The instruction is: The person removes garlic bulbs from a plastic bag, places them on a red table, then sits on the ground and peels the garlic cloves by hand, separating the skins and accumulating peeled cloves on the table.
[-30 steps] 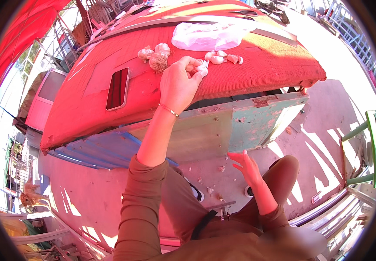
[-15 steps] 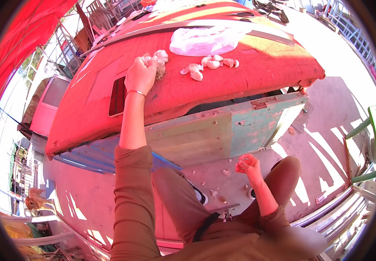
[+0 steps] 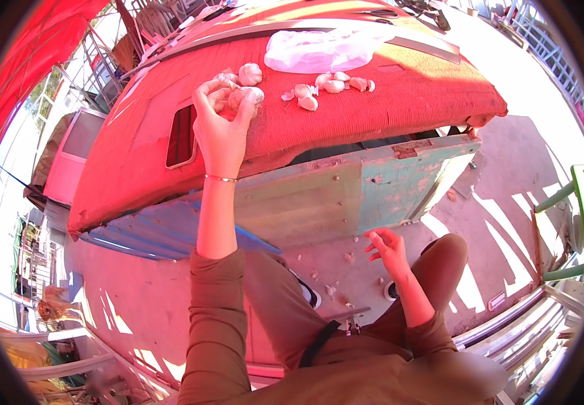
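My left hand (image 3: 222, 131) reaches over the red-covered surface, thumb and fingers apart in a curve. It is beside a garlic bulb (image 3: 255, 96), which the thumb partly covers; whether they touch is not clear. Another whitish garlic bulb (image 3: 250, 74) lies just beyond, and more garlic shows behind the fingers. To the right lie several loose garlic cloves (image 3: 334, 86). My right hand (image 3: 392, 255) is above my right thigh, fingers spread, with nothing visible in it.
A dark phone (image 3: 182, 137) lies left of my left hand. Behind the cloves are a crumpled white plastic bag (image 3: 322, 50) and a long metal strip (image 3: 425, 47). Below the padded red cover (image 3: 346, 125) stands a metal panel (image 3: 299, 206). Garlic scraps (image 3: 330, 290) litter the floor.
My left hand has drawn back slightly toward me, its fingers loosening from a closed grip over the garlic bulbs. The right hand's fingers have gone from a pinch to spread.
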{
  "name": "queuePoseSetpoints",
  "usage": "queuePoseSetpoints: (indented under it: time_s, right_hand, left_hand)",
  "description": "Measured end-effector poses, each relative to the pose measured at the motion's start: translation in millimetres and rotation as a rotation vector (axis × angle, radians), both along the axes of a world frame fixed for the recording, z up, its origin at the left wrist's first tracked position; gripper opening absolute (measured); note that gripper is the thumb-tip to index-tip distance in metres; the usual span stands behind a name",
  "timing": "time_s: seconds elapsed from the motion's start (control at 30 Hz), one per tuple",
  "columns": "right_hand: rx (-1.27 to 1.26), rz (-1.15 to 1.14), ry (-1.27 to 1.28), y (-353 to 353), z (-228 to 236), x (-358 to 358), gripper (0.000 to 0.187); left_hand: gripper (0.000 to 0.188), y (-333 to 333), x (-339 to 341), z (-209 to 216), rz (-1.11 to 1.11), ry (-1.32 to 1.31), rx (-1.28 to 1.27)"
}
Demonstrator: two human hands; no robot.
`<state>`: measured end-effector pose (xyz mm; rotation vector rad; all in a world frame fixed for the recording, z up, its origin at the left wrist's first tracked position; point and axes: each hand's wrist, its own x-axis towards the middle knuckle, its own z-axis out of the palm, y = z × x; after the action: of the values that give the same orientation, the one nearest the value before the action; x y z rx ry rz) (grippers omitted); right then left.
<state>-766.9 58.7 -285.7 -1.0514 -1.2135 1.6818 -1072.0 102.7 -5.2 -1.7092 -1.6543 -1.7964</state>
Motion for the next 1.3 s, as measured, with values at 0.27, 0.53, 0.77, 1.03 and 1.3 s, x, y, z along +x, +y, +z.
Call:
queuePoseSetpoints:
  time_s: [0.27,0.53,0.77,1.03,1.3]
  right_hand:
    - [0.289,-0.083,0.039,-8.3,91.9,-8.3,0.013]
    - [0.823,0.196,-0.469,29.4,72.1,-13.8,0.024]
    - [0.792,0.422,-0.716,55.4,42.8,-22.5,0.024]
    - [0.050,0.339,-0.081,50.8,-21.8,-32.3,0.033]
    - [-0.257,0.148,-0.052,51.6,-32.0,-33.4,0.035]
  left_hand:
    - [0.065,-91.2,83.6,-97.7,-0.397,-0.013,-0.195]
    - [0.062,-83.2,117.4,-204.2,-0.505,-0.012,-0.587]
    - [0.046,-57.6,98.9,-245.7,-0.562,0.326,-0.881]
    - [0.045,-62.3,106.9,-285.3,-0.619,-0.073,-0.934]
    - [0.046,-58.4,116.0,-310.3,-0.472,0.066,-0.826]
